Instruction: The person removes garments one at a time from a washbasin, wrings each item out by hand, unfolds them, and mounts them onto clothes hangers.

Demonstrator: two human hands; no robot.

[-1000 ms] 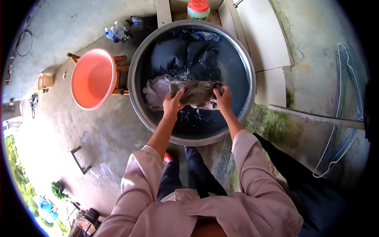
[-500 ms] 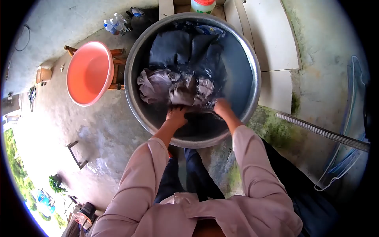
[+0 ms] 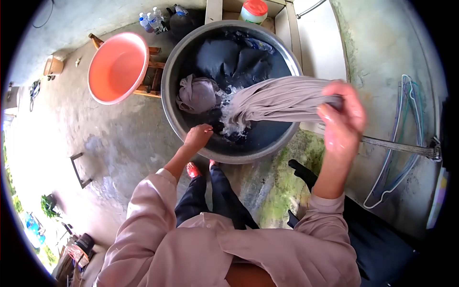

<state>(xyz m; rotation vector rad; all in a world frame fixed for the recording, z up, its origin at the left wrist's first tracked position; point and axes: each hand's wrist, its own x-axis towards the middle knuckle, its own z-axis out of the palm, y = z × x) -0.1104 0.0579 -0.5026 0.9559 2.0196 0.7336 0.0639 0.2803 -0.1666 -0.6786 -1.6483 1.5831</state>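
My right hand [image 3: 343, 115] is closed around one end of a wet grey garment [image 3: 282, 100], lifted beyond the right rim of a large metal basin [image 3: 168, 103]. The cloth stretches leftward in long folds, and its lower end meets splashing water. My left hand [image 3: 198, 137] is over the basin's near left side, fingers curled together, with no cloth showing in it. A bunched grey-mauve cloth [image 3: 198, 94] floats at the left of the basin. Dark clothes [image 3: 229, 57] lie in the water at the far side, beside a blue patterned piece [image 3: 259, 45].
Left of the basin, a pink plastic basin [image 3: 119, 67] rests on a wooden stool [image 3: 155, 79]. A red-lidded tub [image 3: 253, 12] stands behind. At right are a ribbed hose [image 3: 399, 147] and hangers [image 3: 397, 143]. Plastic bottles [image 3: 153, 20] stand at the back left.
My right hand has risen from the water and moved right, drawing the grey garment out into a long stretch. My left hand has come slightly left, away from the cloth.
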